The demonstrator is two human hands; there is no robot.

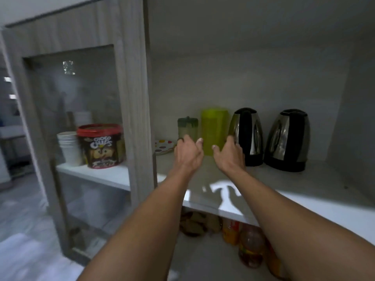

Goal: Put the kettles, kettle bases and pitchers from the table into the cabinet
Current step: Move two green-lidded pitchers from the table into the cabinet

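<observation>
A yellow-green translucent pitcher (pixel 214 130) stands upright at the back of the cabinet shelf (pixel 304 185). To its right are two steel-and-black kettles (pixel 248 136) (pixel 288 139), each on a black base. A smaller pitcher with a dark green lid (pixel 187 127) stands to its left. My left hand (pixel 187 153) and my right hand (pixel 229 156) reach in on either side of the yellow-green pitcher, fingers spread, just in front of it and holding nothing.
A spotted plate (pixel 164 146) lies at the shelf's left end. Behind the glass door (pixel 77 110) are a Choco Chips tub (pixel 100 146) and stacked white cups (pixel 69 148). Bottles (pixel 250 247) and a bag stand on the lower shelf.
</observation>
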